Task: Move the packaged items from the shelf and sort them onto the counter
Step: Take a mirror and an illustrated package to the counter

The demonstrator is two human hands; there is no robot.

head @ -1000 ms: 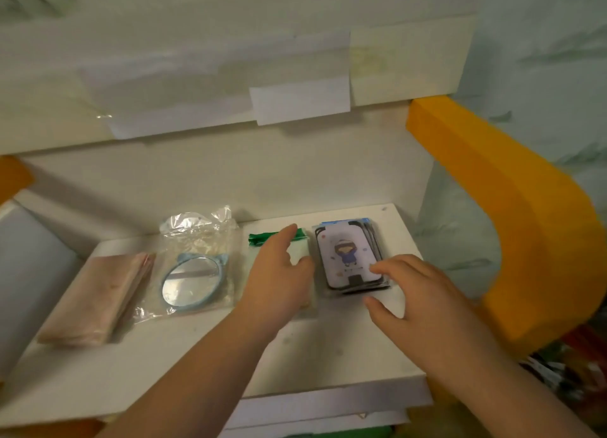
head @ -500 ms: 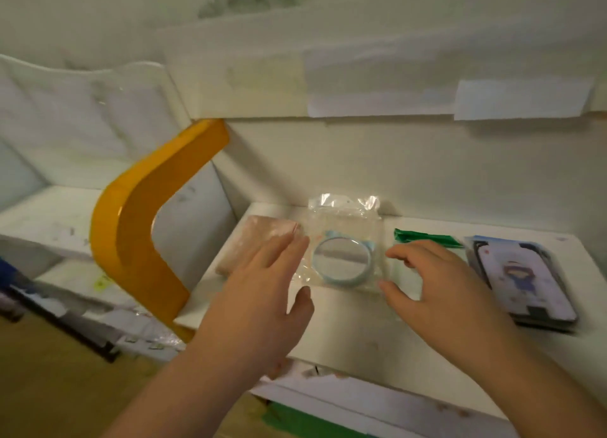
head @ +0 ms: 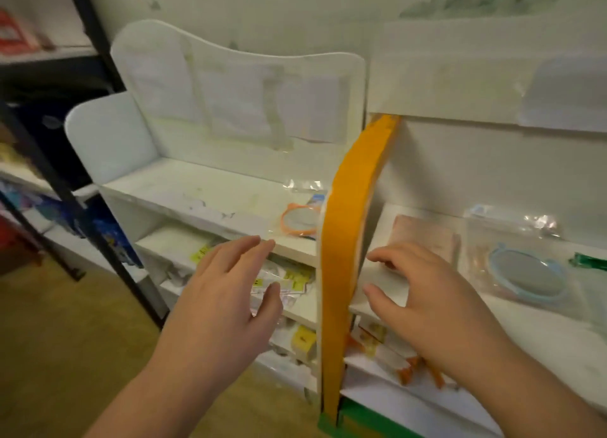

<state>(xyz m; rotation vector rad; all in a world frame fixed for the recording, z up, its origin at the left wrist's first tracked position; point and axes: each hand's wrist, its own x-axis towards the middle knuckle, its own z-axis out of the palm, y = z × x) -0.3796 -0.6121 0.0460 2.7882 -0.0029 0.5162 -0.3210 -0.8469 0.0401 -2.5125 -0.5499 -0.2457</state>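
White shelving fills the view, split by an orange divider (head: 348, 240); both hands hover empty, fingers loosely spread; the orange-rimmed mirror packet (head: 300, 219) lies on the shelf at one o'clock from the left hand (head: 223, 303), nearer it than the right hand (head: 427, 303); its long axis runs roughly left-right; yellow labels below are unreadable.

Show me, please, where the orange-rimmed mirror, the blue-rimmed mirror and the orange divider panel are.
orange-rimmed mirror (head: 300, 220): head view, on the glass.
blue-rimmed mirror (head: 528, 275): head view, middle of the glass.
orange divider panel (head: 341, 240): head view, on its front edge.
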